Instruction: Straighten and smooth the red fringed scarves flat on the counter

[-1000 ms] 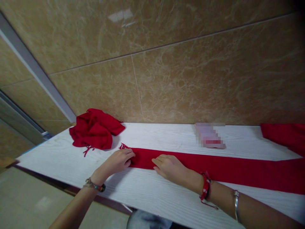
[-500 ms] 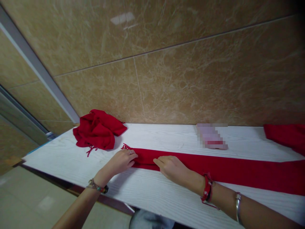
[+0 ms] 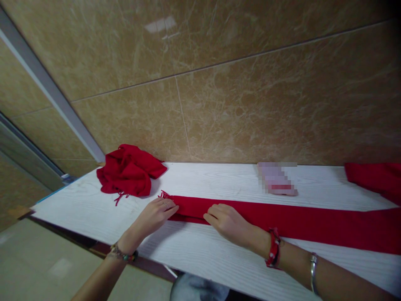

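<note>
A long red scarf (image 3: 297, 221) lies folded lengthwise in a narrow strip, its fringed end at the left. My left hand (image 3: 160, 211) is closed on the near edge close to the fringe, fingertips hidden partly against the cloth. Farther right along the same edge, my right hand (image 3: 227, 221) has its fingers curled and pinched on the fabric. Between the two hands, a fold line shows along the near side of the scarf.
A crumpled red fringed cloth (image 3: 130, 171) sits at the back left of the white table (image 3: 188, 246). A partly pixelated pink phone-like object (image 3: 275, 179) lies near the tiled wall (image 3: 219, 104). More red cloth (image 3: 376, 177) is at the right. Below the front edge is a round grey-white surface (image 3: 197, 288).
My left hand has shifted slightly left toward the fringed end. The fingers of my right hand have curled in more, with the hand in nearly the same place.
</note>
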Motion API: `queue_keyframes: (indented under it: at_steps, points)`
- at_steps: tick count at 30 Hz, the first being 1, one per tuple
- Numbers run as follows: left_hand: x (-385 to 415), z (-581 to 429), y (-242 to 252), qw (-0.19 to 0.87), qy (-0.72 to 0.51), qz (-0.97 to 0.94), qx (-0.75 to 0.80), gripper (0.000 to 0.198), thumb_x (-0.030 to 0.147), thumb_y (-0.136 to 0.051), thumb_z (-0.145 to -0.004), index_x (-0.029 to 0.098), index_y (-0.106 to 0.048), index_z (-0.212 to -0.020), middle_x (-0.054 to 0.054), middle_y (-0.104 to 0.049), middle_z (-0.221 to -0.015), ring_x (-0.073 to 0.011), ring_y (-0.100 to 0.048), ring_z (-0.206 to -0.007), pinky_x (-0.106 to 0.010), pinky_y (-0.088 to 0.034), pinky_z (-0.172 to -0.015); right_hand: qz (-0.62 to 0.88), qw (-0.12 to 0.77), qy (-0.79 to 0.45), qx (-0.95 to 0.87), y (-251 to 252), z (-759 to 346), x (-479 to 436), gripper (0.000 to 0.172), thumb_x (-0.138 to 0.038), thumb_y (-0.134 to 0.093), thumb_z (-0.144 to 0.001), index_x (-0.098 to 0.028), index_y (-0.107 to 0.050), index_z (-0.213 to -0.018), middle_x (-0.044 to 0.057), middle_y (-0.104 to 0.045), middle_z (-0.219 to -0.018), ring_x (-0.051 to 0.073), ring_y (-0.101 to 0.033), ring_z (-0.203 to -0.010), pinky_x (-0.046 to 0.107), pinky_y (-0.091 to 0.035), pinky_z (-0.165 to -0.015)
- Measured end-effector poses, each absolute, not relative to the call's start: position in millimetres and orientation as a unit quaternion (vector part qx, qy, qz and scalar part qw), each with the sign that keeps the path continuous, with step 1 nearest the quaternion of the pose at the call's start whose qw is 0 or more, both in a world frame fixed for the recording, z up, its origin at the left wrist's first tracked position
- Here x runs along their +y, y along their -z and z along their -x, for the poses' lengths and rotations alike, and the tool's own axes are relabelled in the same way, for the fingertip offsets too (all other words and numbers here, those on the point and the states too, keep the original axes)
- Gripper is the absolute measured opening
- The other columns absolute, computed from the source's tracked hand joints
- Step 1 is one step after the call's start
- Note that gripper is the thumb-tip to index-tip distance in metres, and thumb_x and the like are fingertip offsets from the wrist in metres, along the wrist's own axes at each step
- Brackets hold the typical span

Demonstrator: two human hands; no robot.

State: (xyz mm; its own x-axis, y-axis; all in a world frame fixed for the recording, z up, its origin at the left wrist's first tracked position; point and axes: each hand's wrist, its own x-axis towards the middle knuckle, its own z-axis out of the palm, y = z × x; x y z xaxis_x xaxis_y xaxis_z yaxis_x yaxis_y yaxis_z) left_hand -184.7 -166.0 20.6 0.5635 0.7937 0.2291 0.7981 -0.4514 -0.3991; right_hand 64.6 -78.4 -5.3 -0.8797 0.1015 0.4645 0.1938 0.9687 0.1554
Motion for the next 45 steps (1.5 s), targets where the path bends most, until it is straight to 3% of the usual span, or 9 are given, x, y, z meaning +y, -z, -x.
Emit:
queue_keyframes:
  at_steps: [11,21,25,28,32,38,45]
  points:
    - [-165,186,-35,0.265,0.087,0.799,-0.532,0.024,0.016,-0.04,-0.087,0.016,-0.06,-0.101,-0.008,-0.06,-0.087,-0.0169,-0.055,-0.078,-0.03,-0.045,-0.068,0.111,0.358,0.075,-0.924,8,-62,-70,0.026,-0.01,-0.036,-0.088,-0.015,-0.057,-0.073,0.003,-0.055,-0.068,0.015,-0.047,-0.065,0.027,-0.034,-0.059]
    - [-186,193,-2,0.247,0.011,0.831,-0.499,0.025,0.006,-0.045,-0.081,0.016,-0.059,-0.099,-0.006,-0.061,-0.089,-0.0177,-0.055,-0.084,-0.032,-0.045,-0.075,0.033,0.198,0.092,-0.975,10,-64,-80,0.015,-0.01,-0.046,-0.084,-0.014,-0.056,-0.074,0.002,-0.056,-0.07,0.015,-0.049,-0.066,0.028,-0.034,-0.058]
    - [-184,196,-1,0.273,0.021,0.812,-0.516,0.024,0.005,-0.045,-0.079,0.016,-0.061,-0.093,-0.006,-0.062,-0.087,-0.0179,-0.057,-0.081,-0.032,-0.045,-0.074,0.043,0.204,0.072,-0.975,10,-63,-79,0.016,-0.01,-0.045,-0.084,-0.014,-0.057,-0.074,0.003,-0.056,-0.07,0.015,-0.049,-0.066,0.027,-0.037,-0.058]
    - [-180,195,-7,0.283,0.073,0.78,-0.553,0.022,0.008,-0.046,-0.079,0.015,-0.061,-0.092,-0.007,-0.062,-0.087,-0.0188,-0.057,-0.08,-0.031,-0.046,-0.071,0.089,0.258,-0.01,-0.962,12,-62,-73,0.016,-0.01,-0.045,-0.084,-0.014,-0.059,-0.076,0.004,-0.058,-0.073,0.014,-0.052,-0.069,0.025,-0.04,-0.062]
    - [-166,190,-15,0.234,0.121,0.738,-0.622,0.021,0.012,-0.045,-0.08,0.015,-0.06,-0.095,-0.007,-0.062,-0.086,-0.0186,-0.057,-0.078,-0.031,-0.047,-0.071,0.178,0.318,-0.148,-0.919,14,-58,-58,0.016,-0.009,-0.047,-0.081,-0.015,-0.061,-0.084,0.004,-0.061,-0.081,0.013,-0.055,-0.075,0.023,-0.044,-0.07]
    - [-128,193,-20,0.111,0.164,0.72,-0.665,0.02,0.015,-0.042,-0.083,0.015,-0.061,-0.091,-0.006,-0.063,-0.086,-0.0171,-0.059,-0.079,-0.028,-0.047,-0.072,0.218,0.247,-0.169,-0.929,8,-51,-53,0.025,-0.013,-0.05,-0.077,-0.014,-0.06,-0.1,0.008,-0.062,-0.096,0.017,-0.056,-0.088,0.028,-0.043,-0.08]
    - [-101,195,-19,0.048,0.222,0.712,-0.664,0.019,0.018,-0.045,-0.081,0.015,-0.06,-0.093,-0.007,-0.063,-0.089,-0.0177,-0.058,-0.084,-0.03,-0.045,-0.079,0.279,0.208,-0.228,-0.909,-11,-17,-52,0.026,-0.017,-0.05,-0.076,-0.016,-0.062,-0.1,0.006,-0.066,-0.088,0.016,-0.059,-0.076,0.024,-0.042,-0.068]
